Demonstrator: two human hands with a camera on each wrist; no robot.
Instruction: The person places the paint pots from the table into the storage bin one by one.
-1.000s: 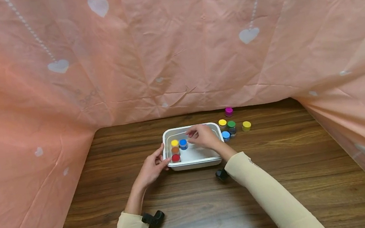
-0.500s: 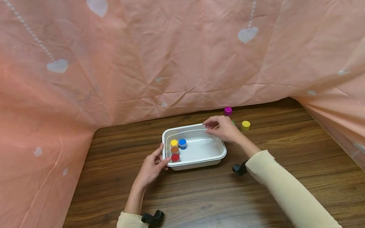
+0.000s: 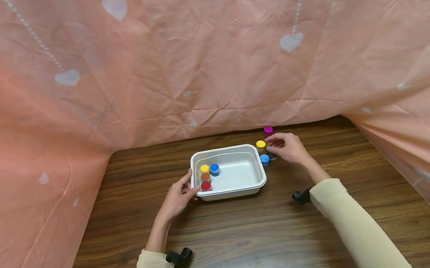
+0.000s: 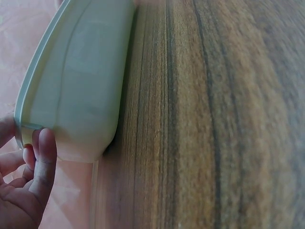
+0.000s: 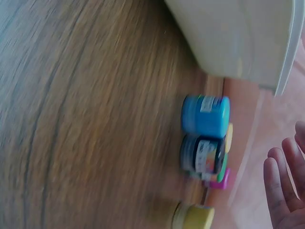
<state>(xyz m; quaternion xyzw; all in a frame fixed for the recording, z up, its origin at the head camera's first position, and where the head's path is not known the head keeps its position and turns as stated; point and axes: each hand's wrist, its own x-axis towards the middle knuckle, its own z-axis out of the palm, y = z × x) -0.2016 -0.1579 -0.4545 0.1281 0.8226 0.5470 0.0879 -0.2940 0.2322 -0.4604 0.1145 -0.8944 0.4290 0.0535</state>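
While the head view shows us a yellow-capped jar (image 3: 204, 168), brown jar (image 3: 205, 177), red jar (image 3: 205, 186) and blue jar (image 3: 214, 169) standing at the left end of the white tray (image 3: 230, 189), only the right wrist view gives us the mustard-capped jar (image 5: 193, 217) on the wooden table (image 5: 95, 143). We see the left hand (image 3: 176, 199) gripping the tray's left end between thumb and fingers, while the right hand (image 3: 288, 148), fingers loosely bent and holding nothing, hangs near the light-blue jar (image 3: 265, 160) beside the tray.

Smooth plastic tray (image 3: 241, 176), wood-grained table (image 3: 228, 236)
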